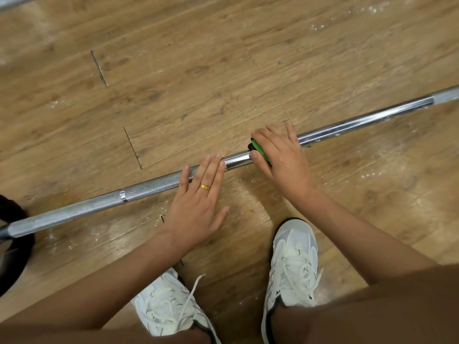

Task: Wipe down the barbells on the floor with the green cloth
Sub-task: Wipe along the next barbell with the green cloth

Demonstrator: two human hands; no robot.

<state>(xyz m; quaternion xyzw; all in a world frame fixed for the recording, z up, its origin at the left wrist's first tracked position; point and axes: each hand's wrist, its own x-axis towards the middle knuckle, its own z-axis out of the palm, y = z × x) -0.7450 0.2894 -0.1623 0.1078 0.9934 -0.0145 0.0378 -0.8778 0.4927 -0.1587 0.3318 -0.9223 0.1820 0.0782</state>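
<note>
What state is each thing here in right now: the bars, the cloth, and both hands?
Barbell, lying flat on the wood floor.
Green cloth, bunched on the barbell under the right hand.
Right hand, pressing the cloth down, fingers spread straight.
Left hand, flat, fingertips resting on the barbell's rough grip.
Second bar, lying at the top left corner, untouched.
</note>
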